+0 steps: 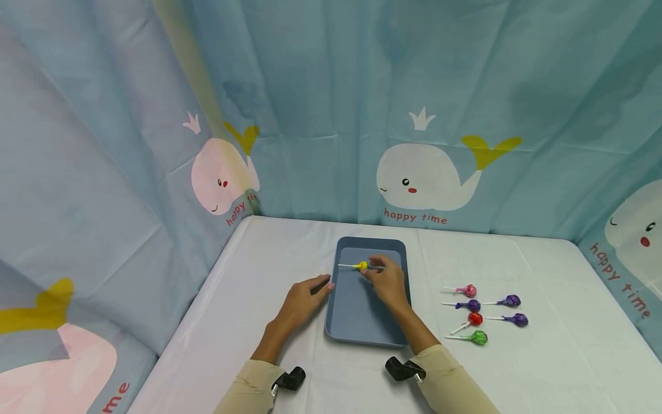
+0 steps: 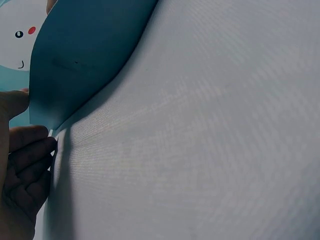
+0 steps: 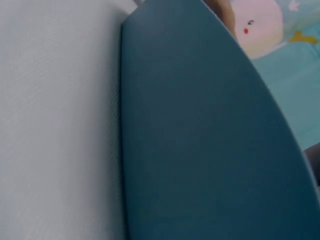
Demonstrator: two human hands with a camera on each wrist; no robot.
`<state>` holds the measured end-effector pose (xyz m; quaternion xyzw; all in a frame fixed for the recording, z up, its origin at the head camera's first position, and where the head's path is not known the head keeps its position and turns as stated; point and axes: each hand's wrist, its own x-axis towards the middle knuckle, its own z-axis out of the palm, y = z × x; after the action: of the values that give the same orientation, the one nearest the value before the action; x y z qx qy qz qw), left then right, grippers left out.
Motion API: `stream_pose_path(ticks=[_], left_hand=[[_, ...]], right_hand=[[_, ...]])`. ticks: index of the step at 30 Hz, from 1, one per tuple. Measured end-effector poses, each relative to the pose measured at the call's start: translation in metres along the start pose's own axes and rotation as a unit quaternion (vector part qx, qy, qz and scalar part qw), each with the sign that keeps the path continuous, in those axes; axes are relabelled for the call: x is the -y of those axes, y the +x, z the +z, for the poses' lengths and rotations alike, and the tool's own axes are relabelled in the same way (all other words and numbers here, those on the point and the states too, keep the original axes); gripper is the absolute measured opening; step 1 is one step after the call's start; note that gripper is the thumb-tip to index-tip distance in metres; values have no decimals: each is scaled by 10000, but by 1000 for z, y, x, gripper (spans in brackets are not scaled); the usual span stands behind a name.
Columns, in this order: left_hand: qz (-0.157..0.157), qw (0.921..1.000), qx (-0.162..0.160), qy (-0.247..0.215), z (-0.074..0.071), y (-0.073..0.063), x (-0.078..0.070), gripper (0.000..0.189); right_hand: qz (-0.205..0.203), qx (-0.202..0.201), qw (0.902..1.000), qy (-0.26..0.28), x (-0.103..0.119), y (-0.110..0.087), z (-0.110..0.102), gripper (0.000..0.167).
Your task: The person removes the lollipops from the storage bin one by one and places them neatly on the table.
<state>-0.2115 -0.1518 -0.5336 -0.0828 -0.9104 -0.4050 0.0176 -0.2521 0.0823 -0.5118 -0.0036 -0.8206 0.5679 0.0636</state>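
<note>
A yellow lollipop [image 1: 362, 265] is at the fingertips of my right hand [image 1: 387, 282], over the far half of a grey-blue tray [image 1: 368, 322]. Thumb and forefinger pinch its candy end, and its white stick points left. A thin pale line, perhaps a second stick, shows in the gap between these fingers; what it belongs to is hidden. My left hand [image 1: 302, 299] rests beside the tray's left wall, its thumb and fingertips against the rim. The left wrist view shows the left hand [image 2: 22, 160] with loosely bent fingers at the tray wall [image 2: 85, 60].
Right of the tray on the white cloth [image 1: 558, 356] lie a pink lollipop [image 1: 469, 290], a red lollipop [image 1: 474, 319], a green lollipop [image 1: 479, 337] and three purple lollipops [image 1: 519, 319]. A whale-print curtain [image 1: 331, 103] encloses the table's back and sides.
</note>
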Motion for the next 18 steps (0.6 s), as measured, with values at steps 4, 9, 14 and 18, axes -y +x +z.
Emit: stream_pose_path(ticks=[4,9,14,18], left_hand=[[19,10000,-11,59,0,0,0,56],[71,9999,-44,92,-1,0,0,56],[0,10000,-40,-4,-1,0,-2,55],[0,10000,-25,0,0,0,-1,55]], right_hand=[[-58,35,9999,-83,0,3,3,40],[-140,89,9994,-299,0,8,6,40],[-172,94,9987,-470,-1,12,8,38],[-188,103,9983,-541,-2,14,9,35]])
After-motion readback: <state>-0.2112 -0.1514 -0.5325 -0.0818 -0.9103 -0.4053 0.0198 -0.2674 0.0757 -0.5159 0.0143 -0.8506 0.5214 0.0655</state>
